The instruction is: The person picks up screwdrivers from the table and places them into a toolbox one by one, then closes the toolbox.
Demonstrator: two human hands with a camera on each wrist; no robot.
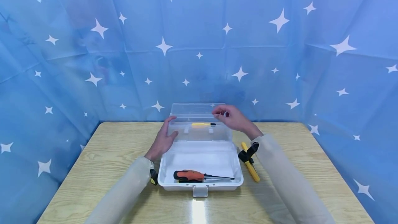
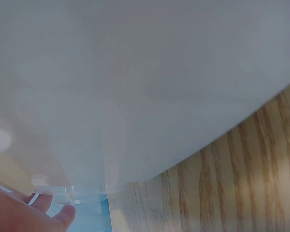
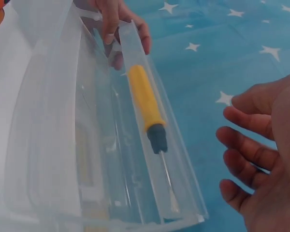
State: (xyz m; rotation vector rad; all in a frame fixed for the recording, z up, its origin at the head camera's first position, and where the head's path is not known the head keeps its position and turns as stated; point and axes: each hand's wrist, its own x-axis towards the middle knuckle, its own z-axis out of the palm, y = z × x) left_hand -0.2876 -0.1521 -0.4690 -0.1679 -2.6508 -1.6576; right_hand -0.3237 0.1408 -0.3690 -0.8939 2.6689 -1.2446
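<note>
Screwdriver (image 3: 145,99) in lid (image 1: 222,134), nr R fingers (image 3: 249,146)

From well back, the head camera faces forward and down; the left-wrist camera sits close beside a white plastic box (image 1: 199,160). The right-wrist camera, near, faces leftward, sharing a yellow-handled screwdriver (image 3: 144,99) with the head's.

Starry curtains (image 1: 199,34) bordering the table (image 1: 174,205) suggest a booth
</note>
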